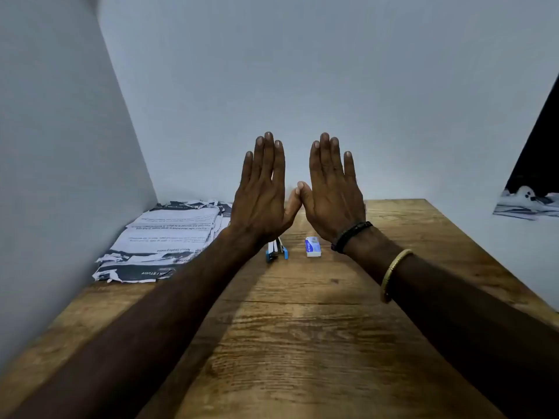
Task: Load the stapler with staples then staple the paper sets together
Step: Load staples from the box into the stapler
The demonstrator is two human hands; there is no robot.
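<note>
I hold both hands up in front of me, backs toward my eyes, fingers straight and together, thumb tips touching; my left hand (262,195) and right hand (332,192) grip nothing, each grip flat open and empty. I judge this a showing of bare hands before any work, since nothing on the table (302,328) looks handled yet. The stapler (276,251), blue and white, lies on the wood just beyond my left wrist, partly hidden by it, below and well clear of my raised fingers. The staple box (312,246), small and white with blue print, sits just beside it to the right, near my right wrist with its dark bracelet (351,235). The paper sets (163,240) lie in a loose overlapping pile at the far left against the wall, apart from both hands. To start loading I would lower the left hand to the stapler and the right to the box
</note>
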